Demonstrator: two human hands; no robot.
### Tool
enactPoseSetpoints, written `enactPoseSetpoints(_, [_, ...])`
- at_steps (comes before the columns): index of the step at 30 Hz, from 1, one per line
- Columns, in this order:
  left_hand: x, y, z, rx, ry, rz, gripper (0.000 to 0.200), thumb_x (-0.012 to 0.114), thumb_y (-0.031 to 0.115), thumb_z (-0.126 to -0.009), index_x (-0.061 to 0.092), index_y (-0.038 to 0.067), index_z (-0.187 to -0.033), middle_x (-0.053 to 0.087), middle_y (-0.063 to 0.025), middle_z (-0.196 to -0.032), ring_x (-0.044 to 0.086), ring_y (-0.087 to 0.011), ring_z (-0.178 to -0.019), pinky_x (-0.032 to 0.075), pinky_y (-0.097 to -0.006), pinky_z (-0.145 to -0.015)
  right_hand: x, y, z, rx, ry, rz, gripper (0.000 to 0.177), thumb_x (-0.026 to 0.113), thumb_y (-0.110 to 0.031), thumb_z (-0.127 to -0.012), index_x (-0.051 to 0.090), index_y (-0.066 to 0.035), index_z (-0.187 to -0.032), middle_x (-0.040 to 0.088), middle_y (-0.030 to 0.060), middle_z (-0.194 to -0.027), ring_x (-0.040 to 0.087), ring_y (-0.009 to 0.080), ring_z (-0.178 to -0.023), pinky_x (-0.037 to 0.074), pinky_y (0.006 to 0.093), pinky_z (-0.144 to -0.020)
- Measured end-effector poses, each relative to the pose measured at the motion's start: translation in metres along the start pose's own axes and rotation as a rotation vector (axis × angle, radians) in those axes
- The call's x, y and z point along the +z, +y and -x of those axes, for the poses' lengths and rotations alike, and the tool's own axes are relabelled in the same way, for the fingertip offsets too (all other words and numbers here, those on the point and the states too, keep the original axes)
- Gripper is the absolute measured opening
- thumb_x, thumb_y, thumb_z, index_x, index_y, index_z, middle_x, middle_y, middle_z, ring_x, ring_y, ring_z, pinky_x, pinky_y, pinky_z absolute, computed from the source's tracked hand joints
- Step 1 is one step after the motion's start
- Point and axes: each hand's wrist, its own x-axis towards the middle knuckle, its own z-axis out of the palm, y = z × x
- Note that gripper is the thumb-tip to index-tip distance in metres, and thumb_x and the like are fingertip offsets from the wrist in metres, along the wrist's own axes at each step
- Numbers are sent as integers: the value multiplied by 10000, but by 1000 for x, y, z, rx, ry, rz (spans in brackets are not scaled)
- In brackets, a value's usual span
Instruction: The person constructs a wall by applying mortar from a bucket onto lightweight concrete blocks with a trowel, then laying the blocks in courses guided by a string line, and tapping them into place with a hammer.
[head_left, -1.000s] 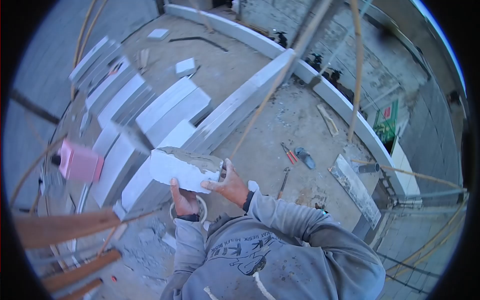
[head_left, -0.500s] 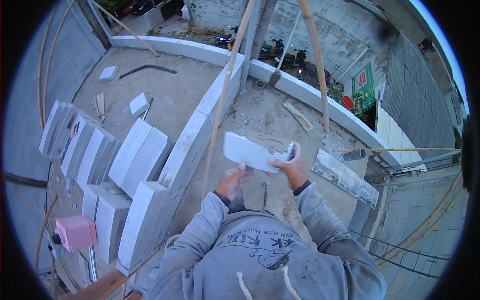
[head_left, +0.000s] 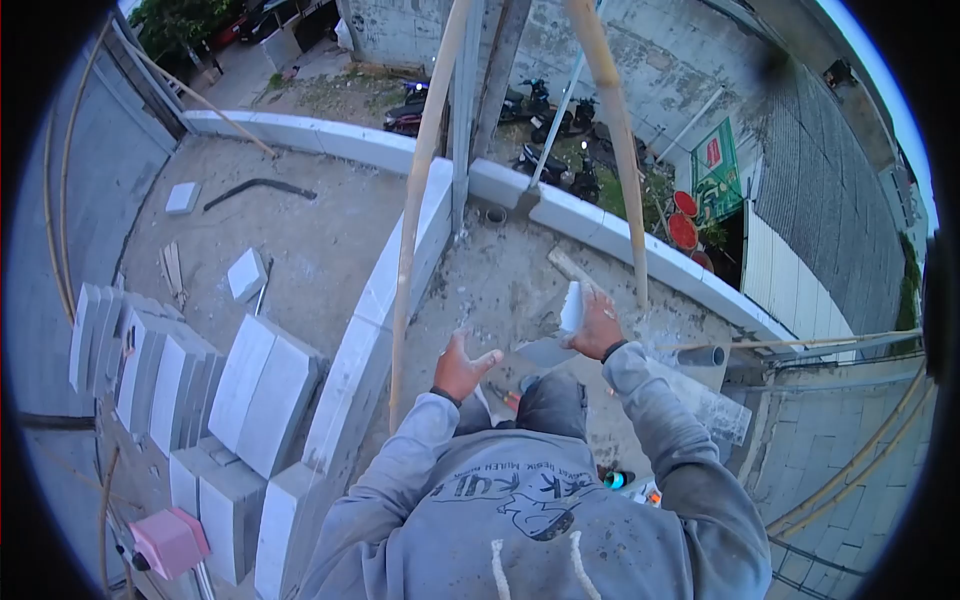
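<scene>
My right hand (head_left: 599,324) grips a broken piece of white lightweight block (head_left: 571,310) by one end. The piece has a jagged white edge and is turned so that its broad side lies in shade. My left hand (head_left: 464,368) is apart from it on the left, thumb and fingers spread, with nothing in it. Both hands are in front of my body, above my bent knees. The fingers of my right hand on the far side of the piece are hidden.
Stacked white blocks (head_left: 265,390) and a pink box (head_left: 170,542) stand at left. A low block wall (head_left: 375,300) runs beside me. Bamboo poles (head_left: 425,170) rise in front. A mortar-stained board (head_left: 700,398) and a grey pipe (head_left: 700,356) lie at right.
My left hand has come away from the block piece and opened. My right hand has turned the piece edge-on. The view has shifted, and my knees now show.
</scene>
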Motion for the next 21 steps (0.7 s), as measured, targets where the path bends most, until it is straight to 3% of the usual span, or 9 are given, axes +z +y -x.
enactPoseSetpoints(2, [8, 8, -37, 52, 70, 1, 755, 735, 446, -693, 433, 1, -1222, 551, -227, -1152, 551, -358, -1055, 432, -395, -891, -7, 8, -44, -118, 11, -82, 1125, 837, -243, -472, 217, 19, -1374, 329, 237, -1347, 323, 393, -1253, 286, 405, -1058])
enactPoseSetpoints(7, [34, -10, -82, -98, 208, -2, 699, 722, 429, -712, 464, -3, -1197, 553, -217, -1159, 547, -344, -1066, 423, -389, -905, -3, 19, -189, -300, 40, -108, 1121, 816, -220, -484, 187, 27, -1378, 281, 277, -1377, 261, 409, -1298, 230, 389, -1095])
enactPoseSetpoints(9, [44, -20, -111, -142, 280, 44, 662, 709, 421, -731, 480, -13, -1176, 560, -212, -1148, 549, -340, -1062, 423, -386, -901, -5, 11, -250, -354, -50, -37, 1074, 774, -200, -522, 173, 26, -1383, 257, 278, -1390, 244, 406, -1309, 218, 382, -1101])
enactPoseSetpoints(12, [54, -42, -163, -242, 479, 71, 615, 692, 406, -756, 500, -22, -1154, 566, -211, -1136, 545, -328, -1070, 417, -387, -905, 3, 11, -342, -493, -64, 52, 1008, 706, -162, -555, 169, 20, -1388, 251, 271, -1395, 238, 409, -1310, 207, 382, -1105])
enactPoseSetpoints(14, [59, -62, -217, -254, 719, 142, 589, 668, 401, -782, 510, -28, -1154, 568, -206, -1137, 536, -319, -1081, 403, -384, -920, -1, 5, -412, -614, -46, 111, 984, 678, -136, -549, 185, 13, -1388, 276, 259, -1381, 247, 404, -1306, 220, 396, -1097])
enactPoseSetpoints(17, [60, -79, -290, -202, 954, 193, 577, 640, 388, -813, 503, -34, -1180, 559, -203, -1158, 527, -321, -1090, 382, -376, -949, 5, -9, -498, -769, 37, 158, 980, 660, -59, -526, 199, -10, -1389, 299, 235, -1367, 258, 387, -1301, 239, 407, -1089])
enactPoseSetpoints(18, [55, -68, -308, -166, 991, 157, 555, 625, 381, -828, 507, -37, -1174, 561, -209, -1157, 523, -323, -1100, 380, -382, -952, 7, -12, -521, -783, 50, 155, 980, 660, -59, -526, 199, -10, -1389, 299, 235, -1367, 258, 387, -1301, 239, 407, -1089])
enactPoseSetpoints(21, [39, -112, -377, -78, 1005, 14, 542, 605, 381, -846, 507, -37, -1175, 568, -214, -1143, 524, -324, -1100, 377, -380, -954, 24, -16, -585, -957, 116, 174, 997, 665, -36, -519, 182, -17, -1391, 301, 225, -1365, 276, 388, -1287, 245, 408, -1087])
